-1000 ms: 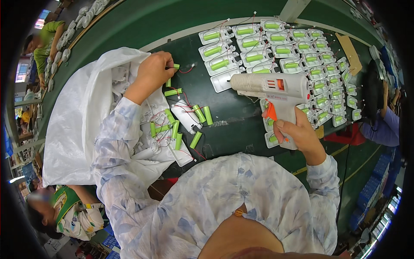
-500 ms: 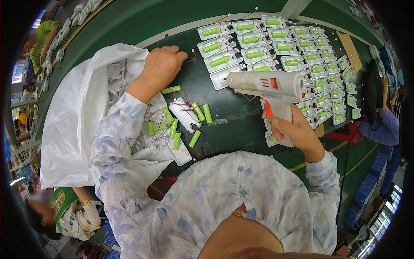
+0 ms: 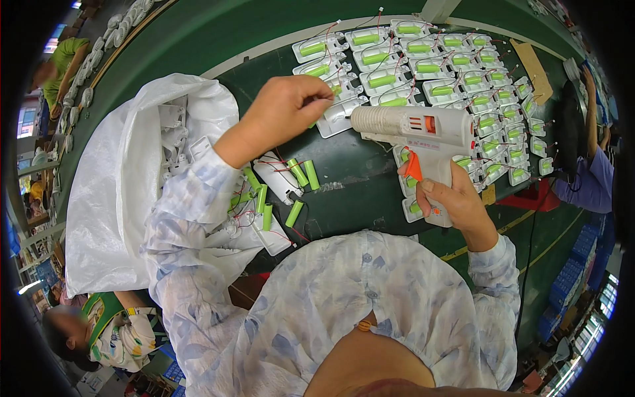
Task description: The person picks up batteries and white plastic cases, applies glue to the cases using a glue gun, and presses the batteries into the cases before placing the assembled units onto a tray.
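My left hand is closed, its thumb and fingers pinched together above the nearest left tray. A bit of a green battery cell shows beneath its fingers; the rest is hidden by the hand. In my right hand is a white hot glue gun with an orange trigger. Its nozzle points left, at the edge of a white plastic housing in the front left of the rows. Left of the gun, loose green cells with thin red wires lie around a white housing part.
Rows of white housings, each with a green cell and wires, cover the right of the dark green table. A white sack of plastic parts stands at left. A cardboard piece lies far right. Other people sit nearby.
My left hand has moved right, from beside the sack to above the housing by the nozzle, with a green cell now showing under it. The glue gun has barely moved.
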Motion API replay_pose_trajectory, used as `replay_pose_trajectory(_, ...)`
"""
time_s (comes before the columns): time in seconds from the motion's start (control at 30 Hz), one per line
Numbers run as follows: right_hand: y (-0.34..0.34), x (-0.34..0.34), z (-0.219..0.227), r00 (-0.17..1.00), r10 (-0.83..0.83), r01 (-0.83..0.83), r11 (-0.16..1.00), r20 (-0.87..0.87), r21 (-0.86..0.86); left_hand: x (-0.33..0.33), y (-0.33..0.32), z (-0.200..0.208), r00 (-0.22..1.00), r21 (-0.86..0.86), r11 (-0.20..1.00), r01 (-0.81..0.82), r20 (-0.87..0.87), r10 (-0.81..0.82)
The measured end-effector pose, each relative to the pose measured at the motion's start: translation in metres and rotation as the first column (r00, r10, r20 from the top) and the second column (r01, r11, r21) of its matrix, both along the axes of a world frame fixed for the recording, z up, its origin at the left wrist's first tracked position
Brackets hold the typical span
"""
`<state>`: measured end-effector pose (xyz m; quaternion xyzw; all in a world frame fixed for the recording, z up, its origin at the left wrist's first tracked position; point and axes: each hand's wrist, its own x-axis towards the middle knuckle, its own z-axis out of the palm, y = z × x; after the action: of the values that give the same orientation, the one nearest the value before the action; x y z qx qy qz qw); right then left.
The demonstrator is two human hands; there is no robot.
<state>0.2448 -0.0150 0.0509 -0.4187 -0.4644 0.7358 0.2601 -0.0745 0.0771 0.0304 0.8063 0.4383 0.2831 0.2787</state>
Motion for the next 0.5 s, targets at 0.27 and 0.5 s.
replay_pose_trajectory(0.27,-0.009,0.002,0.004,0.999,-0.034,0.034,0.999,0.005,-0.002,0.03,0.003,-0.024,0.986,0.354,0.932,0.081,-0.163,-0.024)
replay_pose_trajectory(0.5,-0.011,0.002,0.005,0.999,-0.03,0.03,1.0,0.02,0.004,0.035,-0.001,-0.039,0.976,0.402,0.913,0.069,-0.216,0.021)
